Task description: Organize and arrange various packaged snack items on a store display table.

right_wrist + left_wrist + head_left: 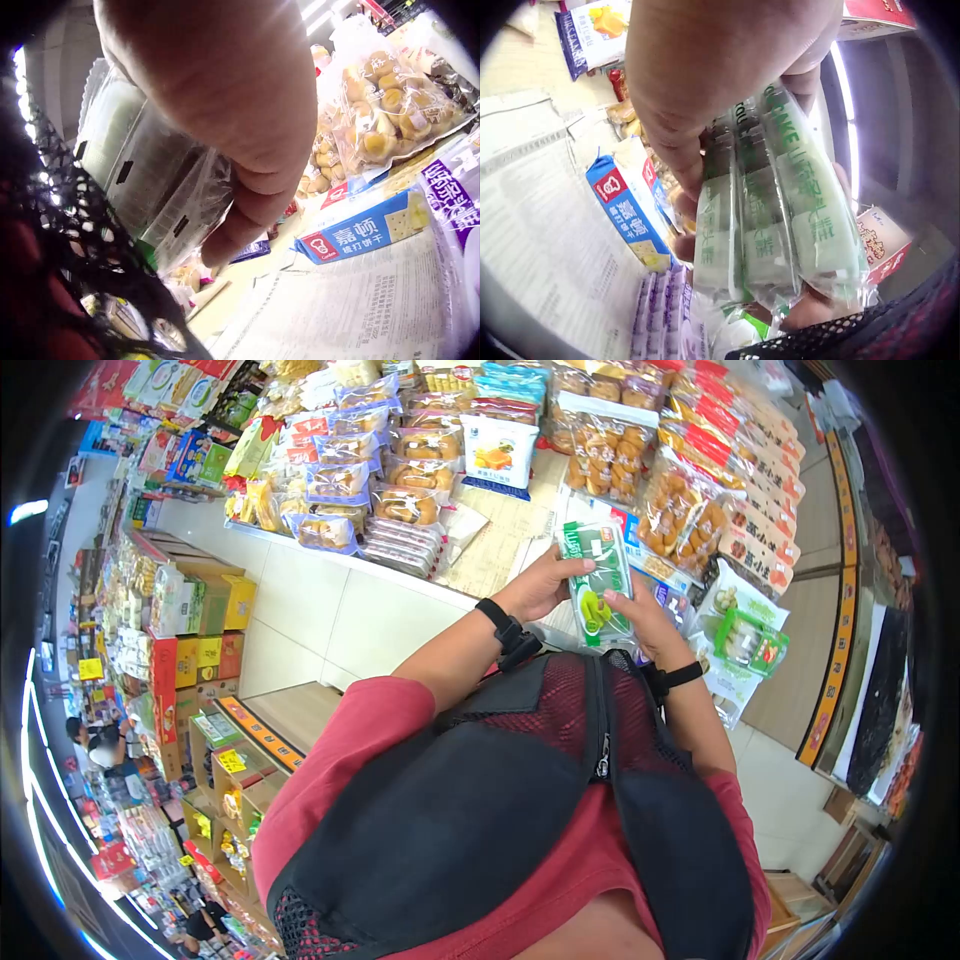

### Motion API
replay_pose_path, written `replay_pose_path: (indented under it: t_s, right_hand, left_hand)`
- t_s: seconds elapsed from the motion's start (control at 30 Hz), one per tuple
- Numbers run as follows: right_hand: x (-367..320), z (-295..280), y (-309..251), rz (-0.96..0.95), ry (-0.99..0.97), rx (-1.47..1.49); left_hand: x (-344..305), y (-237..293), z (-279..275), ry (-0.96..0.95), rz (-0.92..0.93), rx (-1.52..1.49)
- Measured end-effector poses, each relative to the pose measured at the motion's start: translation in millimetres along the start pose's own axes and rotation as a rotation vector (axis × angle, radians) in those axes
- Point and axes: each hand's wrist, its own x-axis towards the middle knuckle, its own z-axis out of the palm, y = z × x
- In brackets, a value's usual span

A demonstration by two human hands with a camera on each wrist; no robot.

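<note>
A green and clear packet of cakes [598, 582] is held up in front of my chest with both hands. My left hand [540, 586] grips its left edge, fingers curled behind it. My right hand [640, 618] pinches its lower right side. In the left wrist view the packet [780, 217] shows several green-wrapped bars, with my left hand's fingers [682, 150] over its top. In the right wrist view the packet's clear back [142, 165] lies under my right hand's fingers [247, 217].
A shop shelf [510, 540] lined with newspaper holds bags of pastries [610, 450], a blue cracker box [367, 229] and a white snack bag [498, 455]. Stacked cartons [200, 620] stand at the left. A person [105, 750] is far down the aisle.
</note>
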Motion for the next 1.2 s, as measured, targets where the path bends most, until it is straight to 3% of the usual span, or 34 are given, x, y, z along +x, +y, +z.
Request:
replay_pose_path:
  t_s: [0.07,0.17,0.23,0.3,0.43,0.47,0.6,0.73,0.83,0.93,1.13,1.2]
  right_hand:
    - [12.5,16.2,-14.5,0.101,0.036,0.154]
    - [41.7,26.6,-17.1,0.125,0.017,0.001]
    - [66.2,38.5,-26.6,0.092,0.040,-0.185]
    - [94.6,48.9,-32.3,0.039,0.066,-0.647]
    - [155.4,70.7,-34.3,0.106,0.007,-1.026]
    - [171.4,69.3,-18.8,-0.051,0.012,-1.136]
    - [223.1,94.7,-9.5,-0.052,-0.055,-1.397]
    - [251.0,109.1,4.0,-0.007,-0.080,-1.481]
    - [257.5,115.4,15.2,-0.142,-0.126,-1.496]
    - [263.1,117.6,22.2,-0.155,-0.065,-1.554]
    - [241.4,101.2,22.2,-0.365,0.159,-1.565]
    - [223.1,87.1,23.6,-0.393,0.283,-1.416]
  left_hand:
    - [-1.4,13.1,-11.3,0.013,-0.042,0.087]
    - [-6.6,29.1,-45.4,0.019,-0.104,0.156]
    - [-13.6,39.3,-75.1,0.077,-0.113,0.224]
    - [-26.6,49.9,-106.4,0.197,-0.164,0.389]
    - [-69.7,72.6,-160.2,0.258,-0.112,0.395]
    - [-79.1,74.1,-173.4,0.280,-0.107,0.371]
    - [-119.7,89.2,-207.4,0.281,-0.112,0.313]
    - [-148.0,95.2,-231.0,0.330,-0.095,0.248]
    - [-160.3,96.5,-240.7,0.321,-0.100,0.281]
    - [-161.9,99.7,-240.7,0.315,-0.109,0.274]
    - [-143.4,99.2,-228.9,0.254,-0.147,0.355]
    - [-130.0,98.6,-221.6,0.198,-0.189,0.400]
